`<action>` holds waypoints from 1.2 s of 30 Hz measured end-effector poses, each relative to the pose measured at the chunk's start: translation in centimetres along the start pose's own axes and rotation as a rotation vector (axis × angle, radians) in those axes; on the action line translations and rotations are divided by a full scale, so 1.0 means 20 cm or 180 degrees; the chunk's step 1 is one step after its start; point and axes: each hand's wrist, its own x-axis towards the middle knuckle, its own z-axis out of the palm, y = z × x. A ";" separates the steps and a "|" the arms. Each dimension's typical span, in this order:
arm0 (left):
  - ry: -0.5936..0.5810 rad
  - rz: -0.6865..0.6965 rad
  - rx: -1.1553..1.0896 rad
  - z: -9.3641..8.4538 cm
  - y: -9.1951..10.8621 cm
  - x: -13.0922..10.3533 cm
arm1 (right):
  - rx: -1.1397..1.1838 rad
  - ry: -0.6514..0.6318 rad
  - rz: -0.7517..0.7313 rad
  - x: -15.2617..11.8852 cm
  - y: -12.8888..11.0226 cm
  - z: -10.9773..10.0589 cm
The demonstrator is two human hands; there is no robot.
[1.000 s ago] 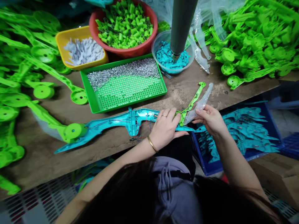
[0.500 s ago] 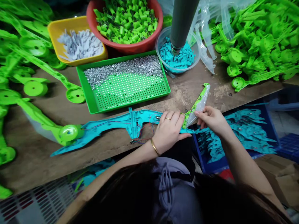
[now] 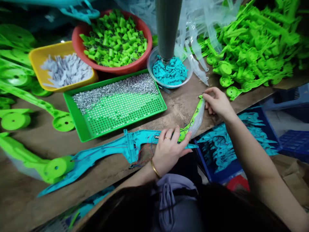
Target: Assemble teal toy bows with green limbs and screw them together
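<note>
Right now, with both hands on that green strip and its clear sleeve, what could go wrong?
1. The thin red wires lie loose beside the left hand; they could snag.
2. The teal shell overhangs the table edge; a push might tip it off.
3. The right hand grips only the tip of the green strip; it may flex or slip.

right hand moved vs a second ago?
Yes. The right hand slid along the green strip from its near end to its far tip, toward the clear bowl. The left hand holds the strip's near end.
</note>
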 end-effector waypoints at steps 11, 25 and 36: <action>0.0280 0.0085 -0.0037 0.01 -0.03 0.01 | -0.1763 0.0538 -0.0395 -0.03 0.03 -0.02; 0.0444 0.0143 0.0027 0.03 -0.02 0.00 | -0.1152 0.2976 -0.2452 0.21 -0.21 -0.61; 0.0478 0.0167 0.0141 0.03 -0.01 0.00 | 0.1530 0.3389 -0.2156 0.16 -0.21 -0.90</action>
